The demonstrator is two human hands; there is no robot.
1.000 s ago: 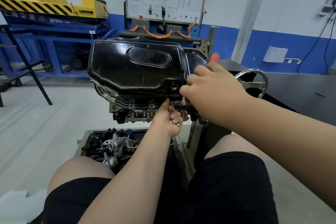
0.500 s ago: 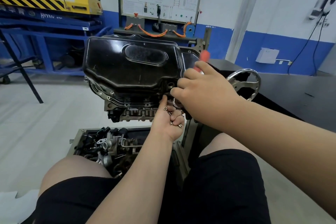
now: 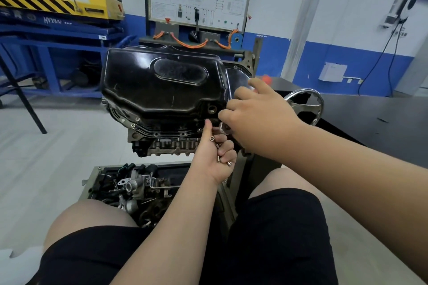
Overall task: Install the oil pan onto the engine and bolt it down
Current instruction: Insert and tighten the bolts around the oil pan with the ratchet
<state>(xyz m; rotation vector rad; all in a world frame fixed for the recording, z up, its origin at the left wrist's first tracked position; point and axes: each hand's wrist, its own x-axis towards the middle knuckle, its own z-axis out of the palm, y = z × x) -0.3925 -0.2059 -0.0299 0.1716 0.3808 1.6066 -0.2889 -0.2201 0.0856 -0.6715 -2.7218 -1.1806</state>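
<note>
Cupping loose bolts in my curled left hand, I pinch a silvery part with my right hand at the near right edge of the oil pan.

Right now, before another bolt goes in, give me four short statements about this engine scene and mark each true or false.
1. The black pressed-metal oil pan sits on the grey metal engine. True.
2. The left hand holds several small metal bolts. True.
3. The right hand grips the silver spoked handwheel. False: its fingers pinch a small silvery part at the pan's near right edge; the wheel lies behind the hand.
4. The grey metal tray of loose engine parts rests on top of the pan. False: it sits low, below the engine, between the person's knees.
</note>
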